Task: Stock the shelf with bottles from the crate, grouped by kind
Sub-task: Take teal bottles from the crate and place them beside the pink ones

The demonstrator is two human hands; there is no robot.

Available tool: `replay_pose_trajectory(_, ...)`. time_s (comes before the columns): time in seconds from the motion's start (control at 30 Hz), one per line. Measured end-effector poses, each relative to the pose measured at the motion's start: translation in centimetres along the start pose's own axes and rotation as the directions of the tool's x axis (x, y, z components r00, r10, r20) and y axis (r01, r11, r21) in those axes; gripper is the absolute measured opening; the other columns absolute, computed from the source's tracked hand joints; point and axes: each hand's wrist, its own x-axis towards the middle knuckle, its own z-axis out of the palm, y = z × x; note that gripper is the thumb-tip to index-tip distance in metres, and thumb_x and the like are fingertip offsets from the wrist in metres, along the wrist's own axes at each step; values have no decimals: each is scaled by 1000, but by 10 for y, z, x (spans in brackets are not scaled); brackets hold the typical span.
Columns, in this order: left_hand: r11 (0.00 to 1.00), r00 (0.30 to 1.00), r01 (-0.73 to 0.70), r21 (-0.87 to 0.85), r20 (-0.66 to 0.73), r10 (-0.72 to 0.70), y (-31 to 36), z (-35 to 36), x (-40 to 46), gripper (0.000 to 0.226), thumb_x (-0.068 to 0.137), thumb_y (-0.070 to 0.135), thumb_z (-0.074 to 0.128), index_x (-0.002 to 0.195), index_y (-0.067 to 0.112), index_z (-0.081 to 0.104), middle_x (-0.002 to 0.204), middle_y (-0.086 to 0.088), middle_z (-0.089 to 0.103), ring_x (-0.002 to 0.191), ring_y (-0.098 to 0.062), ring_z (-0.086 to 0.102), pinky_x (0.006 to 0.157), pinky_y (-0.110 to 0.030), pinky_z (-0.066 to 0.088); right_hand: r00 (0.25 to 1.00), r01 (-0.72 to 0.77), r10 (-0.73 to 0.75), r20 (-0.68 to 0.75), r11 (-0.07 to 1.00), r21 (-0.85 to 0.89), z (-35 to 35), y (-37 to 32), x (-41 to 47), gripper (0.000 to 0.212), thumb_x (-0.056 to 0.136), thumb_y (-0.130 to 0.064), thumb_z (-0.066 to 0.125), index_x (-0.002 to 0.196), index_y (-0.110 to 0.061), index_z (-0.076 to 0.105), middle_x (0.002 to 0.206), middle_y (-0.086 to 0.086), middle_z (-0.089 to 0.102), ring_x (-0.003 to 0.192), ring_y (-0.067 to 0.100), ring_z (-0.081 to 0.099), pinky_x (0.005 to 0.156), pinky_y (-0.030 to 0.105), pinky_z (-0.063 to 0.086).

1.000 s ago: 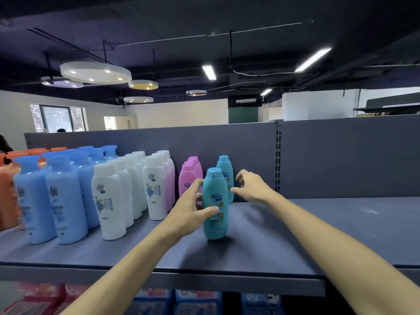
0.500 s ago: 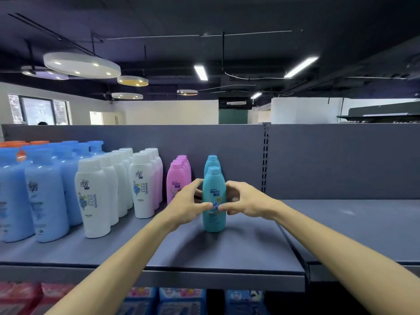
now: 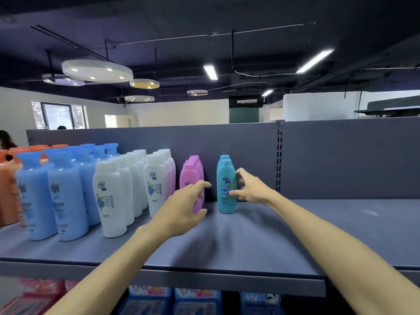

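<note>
A teal bottle (image 3: 225,181) stands upright on the grey shelf (image 3: 250,242), close to the back panel, with a second teal bottle directly behind it. My right hand (image 3: 250,189) grips its right side, thumb on the front label. My left hand (image 3: 184,208) hovers open just left of it, in front of the row of pink bottles (image 3: 189,175), touching neither kind clearly. The crate is out of view.
Left of the pink row stand rows of white bottles (image 3: 111,196), light blue bottles (image 3: 66,196) and orange bottles (image 3: 6,192). Bare shelf runs to the right of the teal bottles. A slotted upright (image 3: 279,155) divides the back panel. Packaged goods (image 3: 195,301) fill the shelf below.
The teal bottle has moved back from mid-shelf to right in front of the other teal bottle. My left hand has let go of it and drawn left; my right hand now grips it.
</note>
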Motion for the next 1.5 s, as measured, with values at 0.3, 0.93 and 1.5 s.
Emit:
replay_pose_trajectory(0.3,996,999,-30,85,14,29,-8,-11,-3,54,88,24,63,135,36,40,101,12,62,94,-12,61,85,-36,54,998,-4,-6,-68,989,-147,-1,2,15,45,87,-17,76,118,-20,44,101,-5,66,84,10,63,71,23,48)
replay_pose_trajectory(0.93,998,997,-53,28,54,52,-5,-4,-6,55,89,32,62,136,42,35,107,15,59,103,-8,58,92,-36,52,986,-99,72,-150,979,-180,3,4,24,41,86,-18,78,110,-15,45,110,4,64,95,19,61,65,21,43)
replay_pose_trajectory(1.5,1000,997,-13,-5,72,13,10,10,-11,53,86,31,61,130,47,36,103,17,60,98,-5,58,90,-34,52,969,-163,133,-208,977,-139,16,4,15,37,87,-22,75,104,-17,43,105,3,60,95,22,62,74,33,55)
